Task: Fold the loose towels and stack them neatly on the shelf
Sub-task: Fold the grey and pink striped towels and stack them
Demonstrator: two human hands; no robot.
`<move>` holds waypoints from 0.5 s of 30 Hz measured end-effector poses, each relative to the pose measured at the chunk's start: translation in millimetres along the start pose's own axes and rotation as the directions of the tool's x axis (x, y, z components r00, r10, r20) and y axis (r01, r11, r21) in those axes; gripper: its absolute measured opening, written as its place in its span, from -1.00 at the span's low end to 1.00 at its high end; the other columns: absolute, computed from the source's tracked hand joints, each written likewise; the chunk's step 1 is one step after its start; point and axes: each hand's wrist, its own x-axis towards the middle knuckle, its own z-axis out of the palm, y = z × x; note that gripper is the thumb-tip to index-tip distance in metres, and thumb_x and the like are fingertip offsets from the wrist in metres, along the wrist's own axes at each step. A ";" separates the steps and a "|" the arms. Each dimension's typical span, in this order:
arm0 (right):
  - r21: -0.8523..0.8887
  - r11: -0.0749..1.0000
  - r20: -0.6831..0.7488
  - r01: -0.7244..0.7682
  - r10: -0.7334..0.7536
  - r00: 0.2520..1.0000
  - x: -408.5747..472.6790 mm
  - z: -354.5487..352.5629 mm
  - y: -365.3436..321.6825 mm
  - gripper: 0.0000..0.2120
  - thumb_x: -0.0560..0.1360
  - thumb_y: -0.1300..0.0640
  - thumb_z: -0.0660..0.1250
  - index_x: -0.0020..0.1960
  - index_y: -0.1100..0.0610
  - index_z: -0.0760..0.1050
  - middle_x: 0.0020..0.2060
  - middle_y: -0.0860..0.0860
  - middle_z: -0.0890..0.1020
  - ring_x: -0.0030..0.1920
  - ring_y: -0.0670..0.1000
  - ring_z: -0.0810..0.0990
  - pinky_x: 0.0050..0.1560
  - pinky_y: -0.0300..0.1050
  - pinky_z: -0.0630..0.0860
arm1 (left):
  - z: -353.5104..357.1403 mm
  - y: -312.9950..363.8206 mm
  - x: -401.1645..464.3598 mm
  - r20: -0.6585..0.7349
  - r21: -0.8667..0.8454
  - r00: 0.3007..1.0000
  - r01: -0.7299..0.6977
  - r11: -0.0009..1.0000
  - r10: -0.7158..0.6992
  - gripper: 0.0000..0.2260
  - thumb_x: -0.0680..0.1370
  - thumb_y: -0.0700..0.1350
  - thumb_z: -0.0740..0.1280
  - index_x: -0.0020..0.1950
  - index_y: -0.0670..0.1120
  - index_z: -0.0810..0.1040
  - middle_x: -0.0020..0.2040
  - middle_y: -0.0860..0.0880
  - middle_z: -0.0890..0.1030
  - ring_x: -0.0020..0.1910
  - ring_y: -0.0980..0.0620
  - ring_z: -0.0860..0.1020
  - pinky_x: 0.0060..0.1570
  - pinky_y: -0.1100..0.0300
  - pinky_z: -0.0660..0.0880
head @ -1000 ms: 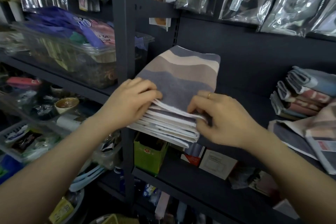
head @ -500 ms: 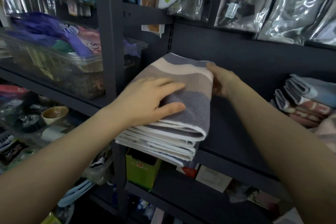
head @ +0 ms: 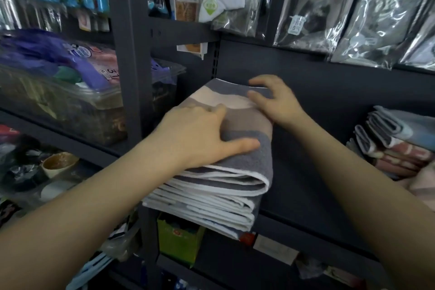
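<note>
Observed: stack of folded towels in grey, beige and cream wavy bands with white edges sits on the dark grey metal shelf, at its left end beside the upright post of the dark grey shelving frame, front edge of the stack overhanging the shelf lip slightly. Folded edges face right and front; several layers visible. Left hand lies flat on top of the stack near its front half, fingers extended and slightly spread, thumb pointing right along the grey band, pressing rather than grasping. Right hand rests on the back right corner of the top towel, fingers loosely bent over the cream band, palm down; no pinch of fabric visible, though the fingertips' contact under the edge cannot be made out. Second pile of folded towels in light blue, grey and pink-red stripes sits further right on the same shelf, well apart from the first stack. A pale pink cloth lies in front of that pile at the frame edge. Clear plastic storage bin holding purple packaged goods occupies the neighbouring shelf to the left. Glossy clear-wrapped dark packets hang above. Green cardboard box stands on the shelf beneath the stack.
</note>
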 end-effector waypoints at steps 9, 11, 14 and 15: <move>-0.091 0.943 0.447 -0.321 0.327 0.833 -1.1 13.4 28.4 -0.27 0.47 -0.32 0.12 0.49 0.08 0.12 0.50 0.03 0.14 0.48 0.04 0.12 0.48 0.06 0.06 | 36.6 -12.9 -20.2 0.241 -0.089 0.966 -0.079 0.993 0.098 0.13 0.00 0.66 -0.07 0.46 0.20 -0.32 0.54 0.01 -0.19 0.50 -0.05 -0.17 0.43 -0.04 -0.17; -0.232 0.916 0.293 -0.327 0.386 0.875 -8.0 10.0 36.9 -0.32 0.51 -0.28 0.09 0.47 0.14 0.18 0.46 0.12 0.22 0.44 0.12 0.22 0.42 0.04 0.17 | 33.8 -13.9 -20.6 0.226 -0.093 0.968 -0.087 0.992 0.106 0.07 0.06 0.64 -0.07 0.46 0.22 -0.28 0.54 0.01 -0.15 0.51 -0.05 -0.14 0.43 -0.02 -0.15; -0.318 0.889 0.040 -0.328 0.358 0.933 -30.0 -2.0 39.1 -0.51 0.56 -0.14 0.13 0.25 0.24 0.40 0.24 0.24 0.44 0.17 0.22 0.45 0.12 0.03 0.40 | 21.5 -8.6 -21.8 0.174 -0.135 0.979 -0.080 0.988 0.103 -0.09 0.20 0.55 -0.09 0.49 0.21 -0.09 0.54 0.03 0.01 0.50 -0.04 0.01 0.43 0.00 -0.01; -0.314 0.900 0.004 -0.303 0.321 0.947 -40.6 -7.9 38.0 -0.57 0.56 -0.09 0.17 0.21 0.24 0.42 0.20 0.24 0.45 0.12 0.22 0.47 0.06 0.02 0.42 | 16.1 -3.8 -22.9 0.124 -0.162 0.986 -0.089 0.983 0.109 -0.14 0.25 0.52 -0.10 0.50 0.18 0.02 0.52 0.03 0.12 0.47 -0.04 0.10 0.41 0.02 0.07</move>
